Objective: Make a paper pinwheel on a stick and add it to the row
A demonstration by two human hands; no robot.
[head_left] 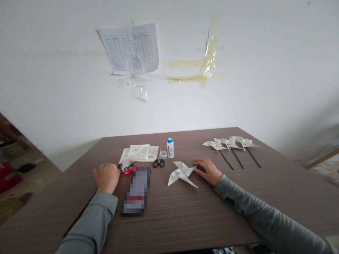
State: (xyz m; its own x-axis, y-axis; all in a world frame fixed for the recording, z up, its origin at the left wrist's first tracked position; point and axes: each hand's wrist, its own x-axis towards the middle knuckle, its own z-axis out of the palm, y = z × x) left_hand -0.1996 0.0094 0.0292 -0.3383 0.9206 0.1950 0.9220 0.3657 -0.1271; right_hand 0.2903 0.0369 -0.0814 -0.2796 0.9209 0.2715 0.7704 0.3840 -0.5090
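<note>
The right grip [208,171] is pinching a white, four-bladed paper pinwheel [182,173], probably steadying it; the left grip [107,177] is covering a thin dark stick [79,214], its closure unclear.

Three paper pinwheels [231,144] on three sticks [237,158] lie far right, a fourth pinwheel [182,173] nearer, left of them. One bottle [171,149], one pair of scissors [159,161], one small cup [163,155], one red box [129,171], one phone [136,192], one wall sheet [129,49].
</note>
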